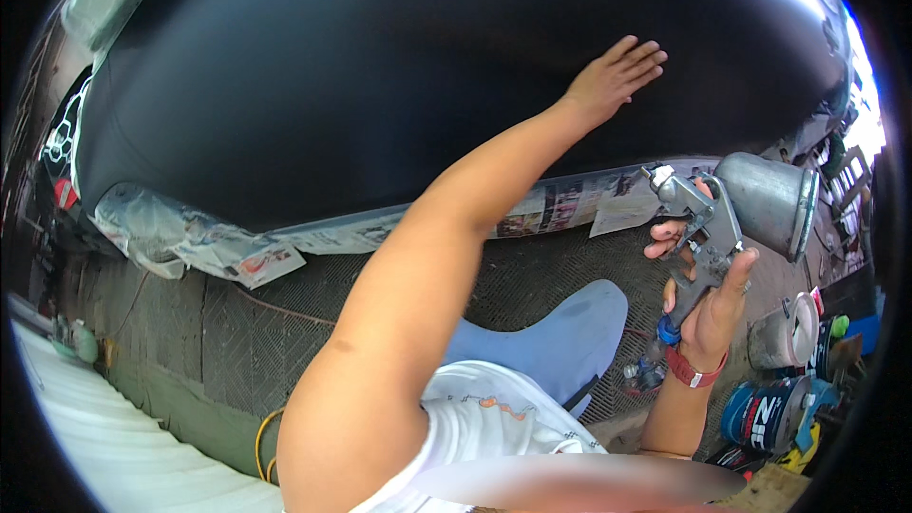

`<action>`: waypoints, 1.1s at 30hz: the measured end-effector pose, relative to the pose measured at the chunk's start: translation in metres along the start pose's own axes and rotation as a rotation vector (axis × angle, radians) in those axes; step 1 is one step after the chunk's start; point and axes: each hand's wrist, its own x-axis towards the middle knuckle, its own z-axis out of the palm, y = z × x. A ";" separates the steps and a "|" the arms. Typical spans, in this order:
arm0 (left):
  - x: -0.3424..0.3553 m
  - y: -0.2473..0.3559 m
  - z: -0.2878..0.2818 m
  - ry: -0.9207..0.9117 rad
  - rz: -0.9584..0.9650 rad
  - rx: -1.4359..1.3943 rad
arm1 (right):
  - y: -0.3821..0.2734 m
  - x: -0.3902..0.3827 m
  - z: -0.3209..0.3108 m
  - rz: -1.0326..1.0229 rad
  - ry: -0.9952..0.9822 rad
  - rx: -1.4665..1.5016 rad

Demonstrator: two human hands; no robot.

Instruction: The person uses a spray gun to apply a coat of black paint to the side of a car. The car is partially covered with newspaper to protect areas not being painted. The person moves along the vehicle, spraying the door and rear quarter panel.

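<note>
A broad, matte black vehicle panel (361, 85) fills the upper view, with newspaper masking (546, 209) along its lower edge. My left hand (613, 81) reaches over the panel with fingers stretched out, touching or hovering over it; I cannot tell which. In my right hand (712, 318) is a metal spray gun (693, 223) with a large silver cup (760, 204) on top. A hose fitting with a blue ring (668, 331) hangs from the gun's handle beside my wrist.
Paint cans (765, 413) and a grey pot (774, 342) crowd the lower right. Crumpled plastic and paper (180, 228) wrap the panel's left corner. A yellow hose (266, 437) lies at the lower left, near a white corrugated surface (104, 418). Dark textured mats (285, 332) cover the ground.
</note>
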 end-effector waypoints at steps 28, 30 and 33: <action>-0.383 -0.188 -0.120 0.500 -1.544 0.004 | -0.011 0.005 0.009 0.057 -0.261 0.000; -0.333 -0.155 -0.108 0.387 -1.210 0.041 | -0.008 0.006 0.004 0.071 -0.243 -0.012; -0.262 -0.095 -0.072 0.254 -0.830 0.022 | -0.007 0.005 0.000 0.115 -0.205 -0.036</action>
